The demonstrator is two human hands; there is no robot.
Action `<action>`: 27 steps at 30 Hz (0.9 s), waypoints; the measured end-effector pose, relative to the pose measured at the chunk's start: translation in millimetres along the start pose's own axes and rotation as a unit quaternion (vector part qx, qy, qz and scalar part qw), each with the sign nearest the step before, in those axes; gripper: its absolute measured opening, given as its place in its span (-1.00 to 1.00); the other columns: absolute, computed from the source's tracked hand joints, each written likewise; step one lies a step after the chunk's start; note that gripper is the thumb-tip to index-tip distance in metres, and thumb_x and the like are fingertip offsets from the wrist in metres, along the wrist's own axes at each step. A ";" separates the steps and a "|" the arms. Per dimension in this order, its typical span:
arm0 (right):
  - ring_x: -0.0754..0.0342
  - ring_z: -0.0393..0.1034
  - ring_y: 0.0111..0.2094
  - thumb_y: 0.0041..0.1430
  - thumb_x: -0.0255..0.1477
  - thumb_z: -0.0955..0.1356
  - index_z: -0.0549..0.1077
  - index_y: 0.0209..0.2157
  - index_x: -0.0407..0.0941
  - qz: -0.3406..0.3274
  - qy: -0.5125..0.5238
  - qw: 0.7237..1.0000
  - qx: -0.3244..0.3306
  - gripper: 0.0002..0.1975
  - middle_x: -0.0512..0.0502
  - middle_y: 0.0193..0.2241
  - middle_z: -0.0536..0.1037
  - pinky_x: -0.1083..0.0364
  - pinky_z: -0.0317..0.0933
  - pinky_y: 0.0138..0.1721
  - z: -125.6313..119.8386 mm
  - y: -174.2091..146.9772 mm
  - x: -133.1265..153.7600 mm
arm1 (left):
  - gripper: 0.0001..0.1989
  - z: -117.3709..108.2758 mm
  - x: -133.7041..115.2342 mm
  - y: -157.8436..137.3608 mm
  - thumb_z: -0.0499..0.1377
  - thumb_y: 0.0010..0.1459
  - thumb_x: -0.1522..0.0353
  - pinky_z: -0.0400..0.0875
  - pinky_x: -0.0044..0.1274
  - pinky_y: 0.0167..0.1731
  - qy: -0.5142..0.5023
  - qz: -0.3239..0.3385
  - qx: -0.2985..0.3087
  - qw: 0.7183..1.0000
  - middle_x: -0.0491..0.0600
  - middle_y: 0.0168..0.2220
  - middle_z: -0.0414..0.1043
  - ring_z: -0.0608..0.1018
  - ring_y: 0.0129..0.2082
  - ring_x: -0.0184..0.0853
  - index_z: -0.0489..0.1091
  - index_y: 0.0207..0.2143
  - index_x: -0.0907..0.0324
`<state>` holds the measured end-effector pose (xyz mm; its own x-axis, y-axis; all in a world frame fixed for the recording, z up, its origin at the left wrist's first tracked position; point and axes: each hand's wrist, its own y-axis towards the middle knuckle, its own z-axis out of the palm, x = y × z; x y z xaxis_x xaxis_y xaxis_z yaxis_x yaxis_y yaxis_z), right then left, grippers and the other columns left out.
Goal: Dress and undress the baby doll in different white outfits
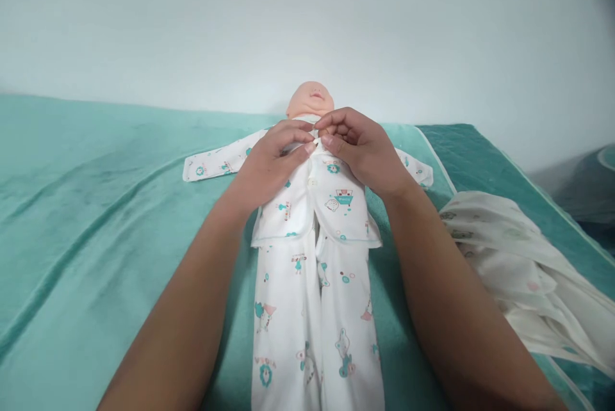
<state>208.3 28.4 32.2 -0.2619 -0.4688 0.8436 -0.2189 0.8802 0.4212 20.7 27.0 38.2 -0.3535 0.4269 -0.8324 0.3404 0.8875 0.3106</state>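
A baby doll point(310, 98) lies on its back, its head toward the wall. It wears a white printed jacket point(288, 206) and matching trousers point(283, 321). My left hand point(276, 155) and my right hand point(358, 145) meet at the front opening just below the doll's neck. Both hands pinch the jacket's edges there between thumb and fingers. Lower on the front, a small button point(312, 182) shows on the closed part. The jacket's lower front parts over the trousers. The fingers hide the fastening they work on.
A teal blanket point(120, 219) with folds at the left covers the surface. To the right lies a crumpled white printed cloth point(509, 257), partly on a darker green cover point(485, 161). Behind the doll rises a pale wall point(240, 27).
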 end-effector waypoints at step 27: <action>0.19 0.13 -0.51 0.26 -0.32 0.32 0.42 -0.11 -0.05 0.042 -0.037 0.998 0.022 -0.81 0.07 -0.45 0.39 0.14 0.07 -0.43 15.5 -46.4 33.4 | -0.95 -8.7 -10.1 -28.5 0.15 0.09 0.40 0.28 -0.25 0.17 0.061 0.053 0.083 0.993 -0.12 0.22 0.28 0.28 0.25 -0.16 0.41 -0.39 0.10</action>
<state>195.2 -29.3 35.7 -0.3497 -0.3998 0.8473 -0.2347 0.9129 0.3339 6.9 -1.1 41.7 -0.4081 0.5427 -0.7341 0.5161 0.8004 0.3049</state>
